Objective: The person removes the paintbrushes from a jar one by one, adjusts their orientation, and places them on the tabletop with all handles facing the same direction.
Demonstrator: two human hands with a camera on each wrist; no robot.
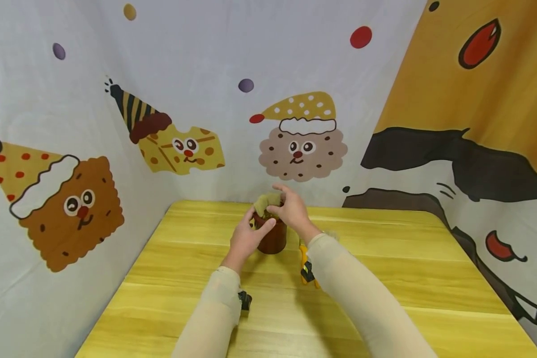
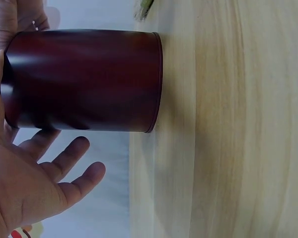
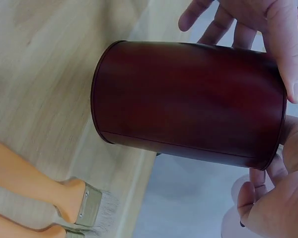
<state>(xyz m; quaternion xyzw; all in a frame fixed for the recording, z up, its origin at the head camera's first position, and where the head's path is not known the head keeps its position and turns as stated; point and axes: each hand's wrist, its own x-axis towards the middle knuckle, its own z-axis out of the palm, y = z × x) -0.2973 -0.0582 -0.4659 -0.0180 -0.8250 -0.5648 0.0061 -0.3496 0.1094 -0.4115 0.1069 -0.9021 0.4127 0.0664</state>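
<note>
A dark red cylindrical container (image 1: 273,242) stands upright at the back of the table; the left wrist view shows its glossy side (image 2: 84,79). My left hand (image 1: 246,240) holds it by the upper rim, the thumb across the near side and the other fingers along the left. Out of its mouth rises a bent khaki piece (image 1: 263,203) that looks like folded cloth. With thumb and fingers, my right hand (image 1: 294,211) pinches this piece from the right. The side wall hides most of the inside. In the right wrist view, both hands meet around the rim.
Right of the container lie two paintbrushes (image 3: 35,181) with orange handles and pale bristles, partly under my right forearm in the head view. The wood-grain table (image 1: 170,283) ends at a white curtain (image 1: 215,189) printed with cartoon food. Each wrist carries a small black camera (image 1: 245,301).
</note>
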